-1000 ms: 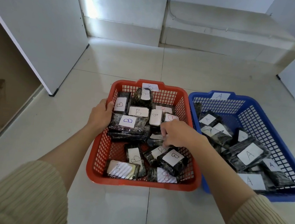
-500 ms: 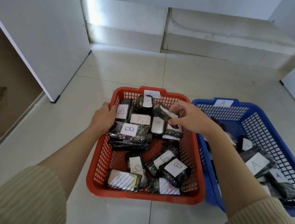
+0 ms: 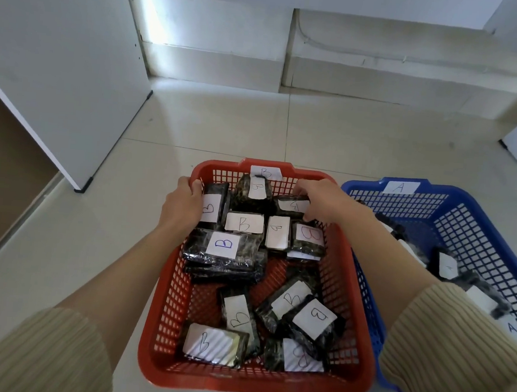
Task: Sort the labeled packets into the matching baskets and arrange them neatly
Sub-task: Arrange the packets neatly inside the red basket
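- The right hand [image 3: 322, 201] is curled round a dark B packet [image 3: 291, 204], fingers over its far edge and thumb on the near side, at the far right of the red basket [image 3: 234, 384].
- That packet's long axis runs left to right along the basket's back wall, and it sticks out leftward from the right hand, so the free end points at the standing packet [image 3: 256, 192] in the middle of the back row.
- The coming move looks like seating it in the slot between that standing packet and the right wall. The right hand is plainly the nearer one, already over the spot.
- The left hand [image 3: 183, 205] sits at the far-left corner against another upright B packet [image 3: 214, 206]. I cannot tell whether it grips the packet or the rim, or merely braces.
- Loose B packets lie jumbled in the near half (still to be straightened, I judge).
- The blue basket [image 3: 457, 194], tagged A, stands just beside on the right, on the floor.
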Tool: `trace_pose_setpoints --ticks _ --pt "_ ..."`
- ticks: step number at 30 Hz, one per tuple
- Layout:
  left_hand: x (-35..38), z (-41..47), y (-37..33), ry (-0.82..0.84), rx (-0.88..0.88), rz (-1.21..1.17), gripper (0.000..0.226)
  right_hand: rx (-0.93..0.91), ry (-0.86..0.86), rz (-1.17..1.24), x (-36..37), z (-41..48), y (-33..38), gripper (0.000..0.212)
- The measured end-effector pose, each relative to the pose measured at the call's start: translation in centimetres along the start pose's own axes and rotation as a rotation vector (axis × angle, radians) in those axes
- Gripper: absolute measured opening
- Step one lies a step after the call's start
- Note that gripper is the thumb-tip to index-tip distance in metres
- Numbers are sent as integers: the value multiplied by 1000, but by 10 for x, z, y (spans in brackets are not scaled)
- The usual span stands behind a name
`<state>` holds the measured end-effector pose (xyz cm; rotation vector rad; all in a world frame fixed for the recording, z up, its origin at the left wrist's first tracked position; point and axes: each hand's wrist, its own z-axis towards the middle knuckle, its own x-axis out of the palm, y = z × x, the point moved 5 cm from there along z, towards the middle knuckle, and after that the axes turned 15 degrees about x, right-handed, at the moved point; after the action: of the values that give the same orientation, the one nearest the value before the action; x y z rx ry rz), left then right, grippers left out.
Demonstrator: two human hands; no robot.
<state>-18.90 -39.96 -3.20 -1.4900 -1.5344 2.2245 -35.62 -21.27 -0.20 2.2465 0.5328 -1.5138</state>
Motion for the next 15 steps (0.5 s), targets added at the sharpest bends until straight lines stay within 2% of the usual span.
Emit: trace_pose_setpoints --ticks 4,8,10,12,15 --pt "-1 0 -2 -14 11 -17 42 -6 -36 4 -4 0 0 61" --pt "-4 -4 -5 8 -1 -83 43 -24 -126 162 -15 -35 1 44" --pt "-5 -11 -7 36 2 -117 43 -45 -30 231 -11 -63 3 33" --pt "-8 -20 -7 59 9 -167 43 -52 166 200 0 -94 9 28" --pt "-13 -35 -5 65 37 -178 43 -2 466 -102 24 -133 16 58"
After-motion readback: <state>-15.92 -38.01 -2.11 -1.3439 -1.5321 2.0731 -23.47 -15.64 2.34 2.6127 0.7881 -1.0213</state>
